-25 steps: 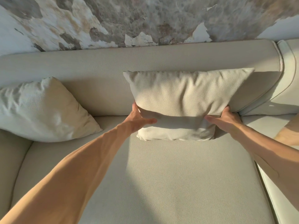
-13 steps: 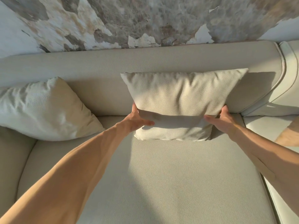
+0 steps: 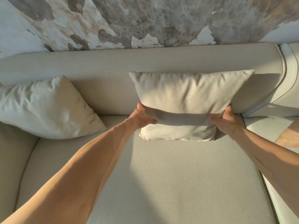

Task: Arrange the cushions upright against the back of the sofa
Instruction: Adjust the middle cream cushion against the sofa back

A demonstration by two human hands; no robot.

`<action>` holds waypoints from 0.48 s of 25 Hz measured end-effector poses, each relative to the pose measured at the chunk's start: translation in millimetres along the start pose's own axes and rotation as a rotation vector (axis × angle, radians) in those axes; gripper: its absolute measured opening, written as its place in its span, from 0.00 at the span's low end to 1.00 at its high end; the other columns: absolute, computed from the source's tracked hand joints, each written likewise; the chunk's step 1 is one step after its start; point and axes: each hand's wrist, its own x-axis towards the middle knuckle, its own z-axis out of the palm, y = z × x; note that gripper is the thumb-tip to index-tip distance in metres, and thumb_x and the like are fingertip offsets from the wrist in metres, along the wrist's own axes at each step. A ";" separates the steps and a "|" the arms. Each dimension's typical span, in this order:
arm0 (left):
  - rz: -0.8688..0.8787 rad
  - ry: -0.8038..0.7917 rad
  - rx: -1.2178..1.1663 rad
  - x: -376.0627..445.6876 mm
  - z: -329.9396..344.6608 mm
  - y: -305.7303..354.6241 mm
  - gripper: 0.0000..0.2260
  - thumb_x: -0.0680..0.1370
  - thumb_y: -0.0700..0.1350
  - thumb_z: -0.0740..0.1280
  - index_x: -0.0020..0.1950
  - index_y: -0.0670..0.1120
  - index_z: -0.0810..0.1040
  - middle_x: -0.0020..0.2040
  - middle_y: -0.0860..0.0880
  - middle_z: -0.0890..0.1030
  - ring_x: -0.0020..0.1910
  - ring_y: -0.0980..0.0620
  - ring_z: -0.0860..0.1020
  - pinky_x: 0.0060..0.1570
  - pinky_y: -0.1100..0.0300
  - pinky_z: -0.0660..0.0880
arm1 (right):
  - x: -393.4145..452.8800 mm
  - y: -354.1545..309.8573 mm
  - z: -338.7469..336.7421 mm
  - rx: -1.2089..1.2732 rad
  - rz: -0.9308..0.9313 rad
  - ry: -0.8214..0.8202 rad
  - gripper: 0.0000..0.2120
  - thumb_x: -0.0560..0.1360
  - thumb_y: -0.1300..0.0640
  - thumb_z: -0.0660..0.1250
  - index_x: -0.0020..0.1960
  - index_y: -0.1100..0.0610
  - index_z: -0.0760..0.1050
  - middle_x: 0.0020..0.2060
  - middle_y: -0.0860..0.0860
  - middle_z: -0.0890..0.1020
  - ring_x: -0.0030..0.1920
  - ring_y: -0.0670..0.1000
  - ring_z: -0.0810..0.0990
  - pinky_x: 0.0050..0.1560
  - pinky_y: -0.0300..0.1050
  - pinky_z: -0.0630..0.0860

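A cream textured cushion (image 3: 186, 97) stands upright on the sofa seat (image 3: 178, 183), leaning on the sofa back (image 3: 113, 62). My left hand (image 3: 140, 117) grips its lower left edge, thumb on the front. My right hand (image 3: 226, 122) grips its lower right edge the same way. A second pale cushion (image 3: 45, 109) leans tilted against the back at the left, near the sofa's left arm, touched by neither hand.
The beige sofa's left armrest (image 3: 11, 167) curves down at the left. Another sofa section (image 3: 288, 88) joins at the right, with a seam beside the seat. A wall with peeling, patchy paint (image 3: 145, 20) rises behind the back.
Both hands still hold the centre cushion. Cushion and hands have shifted slightly to the right along the sofa back.
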 end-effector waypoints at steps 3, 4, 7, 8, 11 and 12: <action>0.066 0.037 0.010 -11.8 -6.4 2.4 0.53 0.67 0.43 0.77 0.78 0.55 0.42 0.70 0.46 0.68 0.65 0.43 0.72 0.60 0.50 0.73 | -13.5 -2.8 -4.7 -0.132 -0.068 0.017 0.39 0.70 0.36 0.64 0.72 0.54 0.53 0.59 0.57 0.77 0.59 0.62 0.75 0.60 0.61 0.72; 0.095 0.050 0.026 -17.0 -10.1 3.8 0.54 0.66 0.44 0.78 0.78 0.56 0.41 0.71 0.46 0.68 0.66 0.43 0.72 0.61 0.49 0.73 | -22.5 -8.6 -9.3 -0.151 -0.088 0.010 0.40 0.72 0.37 0.64 0.74 0.55 0.51 0.61 0.60 0.76 0.61 0.63 0.74 0.61 0.59 0.71; 0.137 0.055 0.083 -33.7 -27.5 8.7 0.56 0.68 0.45 0.77 0.79 0.58 0.37 0.78 0.46 0.60 0.73 0.42 0.66 0.66 0.51 0.69 | -43.9 -21.3 -22.0 -0.230 -0.160 0.000 0.46 0.75 0.38 0.63 0.79 0.58 0.42 0.73 0.60 0.66 0.69 0.63 0.68 0.68 0.58 0.64; 0.145 0.055 0.100 -41.4 -35.6 9.7 0.55 0.69 0.44 0.77 0.79 0.59 0.37 0.79 0.47 0.58 0.74 0.43 0.64 0.66 0.52 0.67 | -55.5 -28.3 -27.3 -0.242 -0.197 0.019 0.46 0.75 0.37 0.63 0.79 0.56 0.41 0.75 0.59 0.63 0.70 0.63 0.67 0.69 0.59 0.62; 0.178 0.078 0.145 -65.0 -61.0 7.4 0.54 0.70 0.44 0.77 0.79 0.60 0.38 0.80 0.46 0.56 0.75 0.43 0.63 0.67 0.54 0.65 | -83.7 -44.3 -36.7 -0.311 -0.336 0.030 0.52 0.68 0.24 0.55 0.80 0.53 0.42 0.72 0.61 0.67 0.67 0.64 0.70 0.68 0.61 0.63; 0.191 0.088 0.151 -72.5 -70.0 5.1 0.54 0.70 0.44 0.77 0.79 0.60 0.38 0.80 0.47 0.56 0.75 0.44 0.63 0.67 0.56 0.65 | -94.1 -50.5 -39.4 -0.350 -0.343 0.018 0.56 0.63 0.20 0.51 0.80 0.53 0.43 0.70 0.61 0.69 0.66 0.64 0.71 0.67 0.62 0.64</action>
